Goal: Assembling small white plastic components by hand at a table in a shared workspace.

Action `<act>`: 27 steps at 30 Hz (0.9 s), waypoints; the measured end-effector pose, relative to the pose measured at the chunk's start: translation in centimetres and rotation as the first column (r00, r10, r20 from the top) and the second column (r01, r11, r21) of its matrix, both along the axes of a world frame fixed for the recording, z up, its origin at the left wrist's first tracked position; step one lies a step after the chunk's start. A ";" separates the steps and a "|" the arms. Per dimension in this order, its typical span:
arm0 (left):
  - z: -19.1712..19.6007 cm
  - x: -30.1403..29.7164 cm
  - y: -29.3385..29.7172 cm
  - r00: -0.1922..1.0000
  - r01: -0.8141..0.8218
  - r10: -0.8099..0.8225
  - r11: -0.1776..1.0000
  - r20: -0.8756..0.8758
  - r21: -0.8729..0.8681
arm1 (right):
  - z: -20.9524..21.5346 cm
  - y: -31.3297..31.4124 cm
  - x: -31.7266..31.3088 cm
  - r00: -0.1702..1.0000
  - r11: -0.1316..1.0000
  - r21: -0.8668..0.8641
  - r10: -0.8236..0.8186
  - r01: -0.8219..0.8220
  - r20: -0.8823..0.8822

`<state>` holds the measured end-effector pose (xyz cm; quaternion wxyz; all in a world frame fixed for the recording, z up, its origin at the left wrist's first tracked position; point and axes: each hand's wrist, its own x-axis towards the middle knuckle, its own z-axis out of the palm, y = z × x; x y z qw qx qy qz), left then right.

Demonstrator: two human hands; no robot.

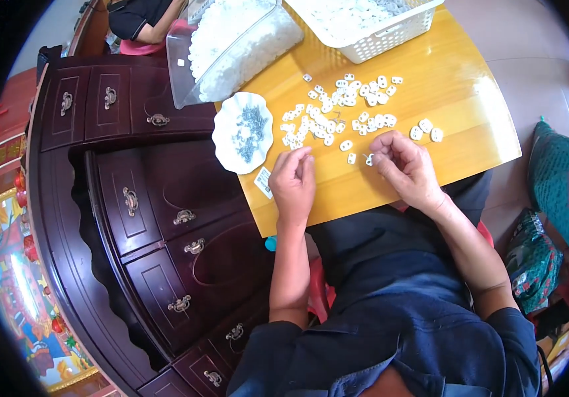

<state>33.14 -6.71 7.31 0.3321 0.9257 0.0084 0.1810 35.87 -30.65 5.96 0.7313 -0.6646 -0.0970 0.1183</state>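
Near the front edge of the wooden table, my right hand pinches a small white two-holed plastic piece between thumb and fingertips. A thin wire-like bit seems to stick up from it. My left hand is closed, fingers curled to the thumb, by the left table edge; whatever it may hold is hidden. Just beyond the hands lie many loose white two-holed pieces, with a few thin metal pins among them. Left of these, a white scalloped dish holds a heap of small metal pins.
A clear bin and a white perforated basket, both full of white pieces, stand at the far side. A small printed card lies by my left hand. A dark drawer cabinet borders the left. Another person's arm shows far left.
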 end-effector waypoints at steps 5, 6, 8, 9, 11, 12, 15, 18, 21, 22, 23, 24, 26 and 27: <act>0.8 1.1 -2.1 0.993 0.088 -0.084 0.995 -0.086 0.049 | 0.2 -0.3 0.1 0.998 0.997 -0.073 0.005 0.000 0.060; 0.9 1.3 -2.3 0.992 0.093 -0.088 0.995 -0.087 0.049 | 0.3 -0.3 0.1 0.997 0.996 -0.086 0.012 -0.006 0.071; 0.8 1.7 -2.9 0.985 0.162 -0.159 0.986 -0.070 0.050 | 0.2 -0.1 0.1 0.997 0.998 -0.067 -0.012 0.016 0.072; 0.8 1.8 -3.2 0.984 0.167 -0.163 0.985 -0.072 0.047 | 0.2 0.0 0.1 0.997 0.998 -0.045 -0.031 0.034 0.075; 0.7 1.9 -3.6 0.978 0.191 -0.186 0.980 -0.100 0.046 | 0.3 0.0 0.1 0.997 0.999 -0.038 -0.037 0.039 0.070; 0.6 2.0 -3.7 0.977 0.193 -0.187 0.980 -0.101 0.045 | 0.3 0.1 0.1 0.997 0.999 -0.029 -0.039 0.041 0.066; 0.3 2.3 -4.0 0.973 0.226 -0.216 0.967 -0.086 0.118 | 0.3 0.0 0.2 0.996 0.998 -0.027 -0.051 0.053 0.074; 0.4 2.5 -4.1 0.974 0.213 -0.202 0.971 -0.103 0.109 | 0.2 0.0 0.2 0.997 0.999 -0.029 -0.042 0.044 0.061; 0.5 2.6 -4.4 0.967 0.228 -0.206 0.963 -0.149 0.146 | 0.0 0.0 0.1 0.996 0.998 -0.023 -0.052 0.054 0.065; 0.3 2.6 -4.3 0.966 0.236 -0.217 0.962 -0.140 0.139 | 0.1 0.0 0.1 0.996 0.998 -0.022 -0.052 0.054 0.066; 0.2 2.5 -4.3 0.965 0.243 -0.226 0.961 -0.130 0.132 | 0.1 0.0 0.1 0.996 0.998 -0.020 -0.055 0.056 0.069; 0.1 2.3 -4.2 0.966 0.242 -0.226 0.961 -0.130 0.132 | 0.1 0.0 0.1 0.996 0.998 -0.017 -0.057 0.058 0.072; 0.4 1.9 -4.2 0.979 0.136 -0.153 0.982 -0.135 -0.127 | 0.0 -0.2 0.1 0.998 0.999 -0.037 -0.034 0.036 0.061; 0.8 1.7 -4.1 0.976 0.112 -0.151 0.966 -0.157 -0.233 | 0.0 -0.3 0.1 0.999 0.998 -0.056 -0.009 0.012 0.051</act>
